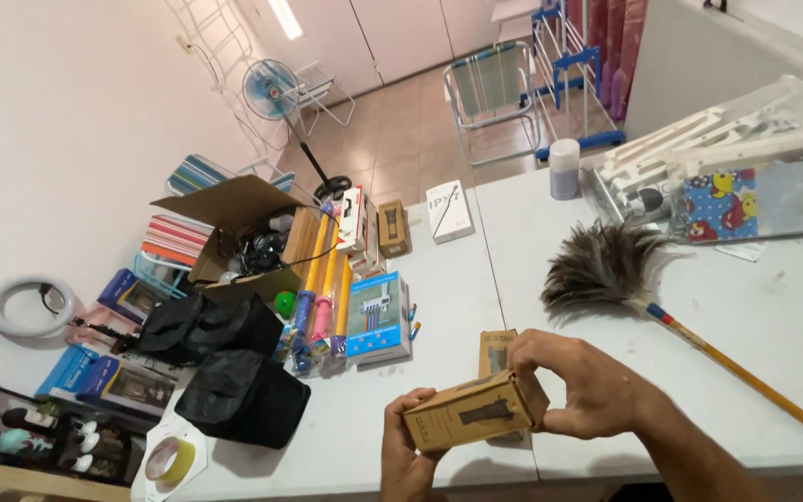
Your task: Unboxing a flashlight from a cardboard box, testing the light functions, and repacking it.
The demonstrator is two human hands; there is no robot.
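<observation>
Holding: a small brown cardboard box point(476, 416) is gripped between both hands above the near edge of the white table point(457, 279).
Left hand: the left hand point(408, 455) is closed around the box's left end, thumb on its front face and fingers curled behind.
Right hand: the right hand point(580, 383) pinches the box's right end, thumb below and fingers arched over the top corner.
Box position: it is lifted clear of the table, tilted with its right end higher, a dark printed outline showing on the front.
Step in hand: by the look of it, the box is being turned over and inspected; any further handling would need one hand to loosen its grip while the other takes the weight.
Just behind: a second brown box point(497, 351) of the same kind lies flat on the table, partly hidden by the held one.
Right of hands: a feather duster point(606, 265) with a yellow stick lies slantwise.
Left of hands: black fabric bags point(243, 395), a blue packaged item point(378, 316) and coloured tubes point(320, 288) crowd the table.
Far side: an open carton point(234, 223), a white box point(449, 211), a pale canister point(564, 168).
Room: tiled floor, a standing fan point(271, 90), a folding chair point(493, 93), white walls.
</observation>
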